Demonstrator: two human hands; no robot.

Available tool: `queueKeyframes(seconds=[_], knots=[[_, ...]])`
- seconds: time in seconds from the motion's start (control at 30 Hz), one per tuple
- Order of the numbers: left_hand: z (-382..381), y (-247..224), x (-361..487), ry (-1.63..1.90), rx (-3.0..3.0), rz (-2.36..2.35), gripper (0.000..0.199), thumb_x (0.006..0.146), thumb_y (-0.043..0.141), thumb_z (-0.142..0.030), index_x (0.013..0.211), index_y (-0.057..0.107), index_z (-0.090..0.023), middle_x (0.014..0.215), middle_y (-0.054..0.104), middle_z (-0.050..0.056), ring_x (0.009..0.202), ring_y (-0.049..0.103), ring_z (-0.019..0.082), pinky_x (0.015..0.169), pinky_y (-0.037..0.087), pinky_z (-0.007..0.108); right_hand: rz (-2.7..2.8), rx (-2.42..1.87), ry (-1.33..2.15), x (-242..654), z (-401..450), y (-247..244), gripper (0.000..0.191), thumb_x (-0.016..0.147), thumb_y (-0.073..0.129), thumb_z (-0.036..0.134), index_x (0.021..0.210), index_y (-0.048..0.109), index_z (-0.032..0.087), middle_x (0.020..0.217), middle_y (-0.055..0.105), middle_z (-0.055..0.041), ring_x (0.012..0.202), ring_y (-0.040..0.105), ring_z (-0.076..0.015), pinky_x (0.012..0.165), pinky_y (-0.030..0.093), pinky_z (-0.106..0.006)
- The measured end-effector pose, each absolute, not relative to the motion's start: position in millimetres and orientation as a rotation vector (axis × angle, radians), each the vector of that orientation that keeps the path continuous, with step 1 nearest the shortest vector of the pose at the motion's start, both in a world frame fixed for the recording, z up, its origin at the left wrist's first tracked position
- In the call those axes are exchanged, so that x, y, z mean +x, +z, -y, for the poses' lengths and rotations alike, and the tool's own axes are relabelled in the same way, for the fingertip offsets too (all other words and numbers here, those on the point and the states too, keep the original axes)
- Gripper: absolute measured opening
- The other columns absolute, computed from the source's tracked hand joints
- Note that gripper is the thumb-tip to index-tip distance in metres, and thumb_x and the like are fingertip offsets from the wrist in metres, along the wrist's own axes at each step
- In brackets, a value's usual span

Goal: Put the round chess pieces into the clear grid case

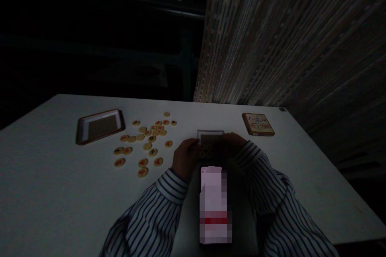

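Observation:
In front of me on the white table is a small rectangular box tray (211, 137) with several round Chinese chess pieces (206, 150) in its near left part. My left hand (184, 158) is curled around the tray's left side, fingers closed at its edge. My right hand (233, 143) is at the tray's right side; deep shadow hides its fingers and anything in them. More round wooden chess pieces (152, 139), with red or black characters, lie scattered to the left of my left hand. Some touch or overlap, and some are blank side up.
A lit phone (212, 196) lies close to me between my forearms. An open brown-rimmed box half (79, 131) is at the left of the table (90, 192), and a flat printed box (258, 124) at the right. A string curtain (241, 40) hangs behind the table's far edge. The room is dark.

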State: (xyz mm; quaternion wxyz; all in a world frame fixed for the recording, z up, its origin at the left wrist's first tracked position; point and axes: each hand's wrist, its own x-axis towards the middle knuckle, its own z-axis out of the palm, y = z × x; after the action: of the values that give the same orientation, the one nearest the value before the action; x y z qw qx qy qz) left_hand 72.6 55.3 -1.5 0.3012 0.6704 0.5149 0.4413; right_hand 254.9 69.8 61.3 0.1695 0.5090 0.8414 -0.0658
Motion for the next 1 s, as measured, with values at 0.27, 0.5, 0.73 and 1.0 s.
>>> queueKeyframes(seconds=[0.27, 0.5, 0.73, 1.0], knots=[[-56.2, -1.0, 72.0, 1.141, 1.787, -1.373, 0.021, 0.074, 0.05, -0.026, 0.09, 0.062, -0.018, 0.092, 0.064, 0.006, 0.084, 0.059, 0.017, 0.075, 0.05, 0.031, -2.365, 1.444, -0.179, 255.3, -71.8, 57.1, 0.03, 0.079, 0.04, 0.035, 0.091, 0.064, 0.021, 0.095, 0.065, -0.0081, 0.086, 0.061, -0.0224, 0.066, 0.046, -0.03], [-55.5, -1.7, 71.2, 1.153, 1.801, -1.357, 0.021, 0.075, 0.048, -0.023, 0.091, 0.061, -0.019, 0.093, 0.063, 0.005, 0.084, 0.059, 0.016, 0.075, 0.05, 0.031, -2.363, 1.463, -0.2, 256.2, -71.3, 59.4, 0.028, 0.078, 0.043, 0.035, 0.094, 0.063, 0.023, 0.096, 0.065, -0.0071, 0.087, 0.06, -0.0204, 0.068, 0.045, -0.028], [-55.1, 0.7, 71.3, 1.152, 1.81, -1.389, 0.02, 0.074, 0.05, -0.024, 0.089, 0.062, -0.017, 0.091, 0.064, 0.005, 0.084, 0.059, 0.016, 0.075, 0.049, 0.031, -2.376, 1.476, -0.219, 254.1, -69.6, 61.3, 0.026, 0.076, 0.045, 0.032, 0.091, 0.064, 0.022, 0.095, 0.065, -0.0061, 0.087, 0.06, -0.0218, 0.068, 0.045, -0.028], [-55.6, -1.3, 72.1, 1.191, 1.79, -1.381, 0.02, 0.074, 0.05, -0.024, 0.089, 0.062, -0.017, 0.089, 0.064, 0.005, 0.081, 0.06, 0.016, 0.073, 0.05, 0.031, -2.369, 1.509, -0.185, 260.2, -70.3, 70.7, 0.027, 0.075, 0.046, 0.033, 0.093, 0.063, 0.021, 0.092, 0.066, -0.0068, 0.082, 0.061, -0.0205, 0.065, 0.044, -0.027]])
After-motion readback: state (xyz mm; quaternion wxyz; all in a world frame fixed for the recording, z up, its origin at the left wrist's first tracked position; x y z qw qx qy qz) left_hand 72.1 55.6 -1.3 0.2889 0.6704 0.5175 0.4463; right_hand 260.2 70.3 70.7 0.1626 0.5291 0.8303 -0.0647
